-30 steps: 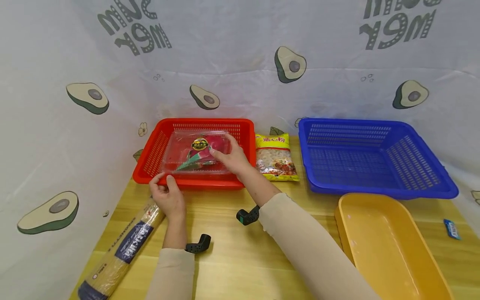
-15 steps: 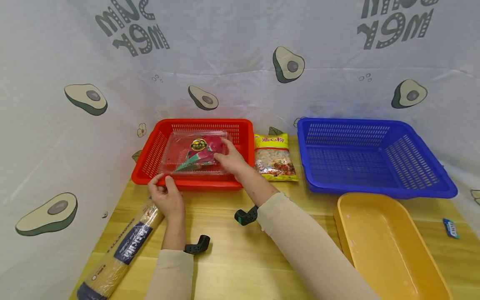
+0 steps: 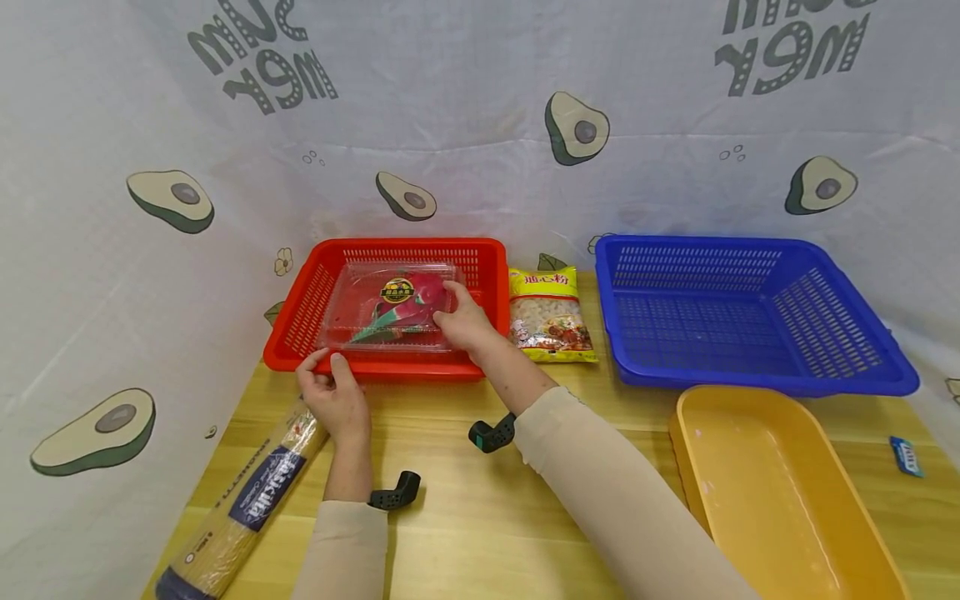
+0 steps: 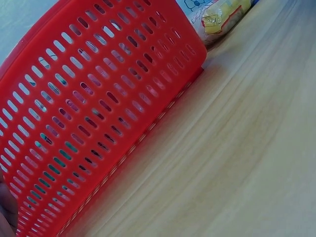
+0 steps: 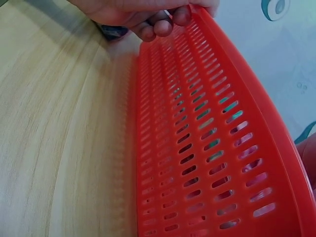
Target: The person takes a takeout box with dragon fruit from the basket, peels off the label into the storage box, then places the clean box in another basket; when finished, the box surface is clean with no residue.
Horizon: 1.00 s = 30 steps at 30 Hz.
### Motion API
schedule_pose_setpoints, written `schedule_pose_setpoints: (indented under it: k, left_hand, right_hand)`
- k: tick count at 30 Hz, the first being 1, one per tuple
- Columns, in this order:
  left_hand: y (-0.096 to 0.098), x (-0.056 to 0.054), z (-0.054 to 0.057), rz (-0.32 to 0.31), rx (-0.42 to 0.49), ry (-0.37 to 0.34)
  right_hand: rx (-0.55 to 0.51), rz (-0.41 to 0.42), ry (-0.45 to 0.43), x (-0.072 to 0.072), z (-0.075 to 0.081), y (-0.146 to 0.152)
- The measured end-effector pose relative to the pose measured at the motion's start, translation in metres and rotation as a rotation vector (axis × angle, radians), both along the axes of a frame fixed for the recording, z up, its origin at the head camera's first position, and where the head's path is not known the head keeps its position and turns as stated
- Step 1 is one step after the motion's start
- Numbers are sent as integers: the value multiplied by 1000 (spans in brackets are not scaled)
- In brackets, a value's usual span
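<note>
A clear plastic fruit box (image 3: pixel 356 304) with a black-and-gold label lies in the red basket (image 3: pixel 420 367). Inside it shows something pink-red with green tips. My right hand (image 3: pixel 467 321) holds the box at its right end, thumb and index finger on the lid; its other fingers are hidden. At the basket's front left corner my left hand (image 3: pixel 337 400) grips the rim. The right wrist view shows that left hand (image 5: pixel 143 15) with its fingers curled beneath the red rim. Through the slots of the basket (image 4: pixel 98 94), pink and green show in the left wrist view.
A spaghetti pack (image 3: pixel 247 508) lies left of my left forearm. Right of the red basket lies a yellow macaroni bag (image 3: pixel 551 317). A blue basket (image 3: pixel 697 329) and a yellow tray (image 3: pixel 757 475) stand at the right, with a small blue packet (image 3: pixel 906 457) beyond.
My right hand has slid slightly right and toward me on the box, its thumb now nearer the right edge. The left hand stays on the rim.
</note>
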<state>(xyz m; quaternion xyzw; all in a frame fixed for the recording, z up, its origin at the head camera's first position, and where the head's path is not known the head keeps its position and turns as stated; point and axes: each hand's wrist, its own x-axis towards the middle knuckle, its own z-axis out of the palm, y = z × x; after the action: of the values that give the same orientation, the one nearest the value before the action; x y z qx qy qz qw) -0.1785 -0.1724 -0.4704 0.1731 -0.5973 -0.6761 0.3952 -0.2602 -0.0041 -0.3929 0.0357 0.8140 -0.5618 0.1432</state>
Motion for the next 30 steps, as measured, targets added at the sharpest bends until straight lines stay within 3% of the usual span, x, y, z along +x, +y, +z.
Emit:
schedule_pose_setpoints:
  k: [12,30]
  left_hand:
    - [0,0,-1,-2,-1,-9]
    - [0,1,0,-6,2,10]
  right_hand:
    - [9,-41,76,4,4,3]
    - [79,1,184,21,34,16]
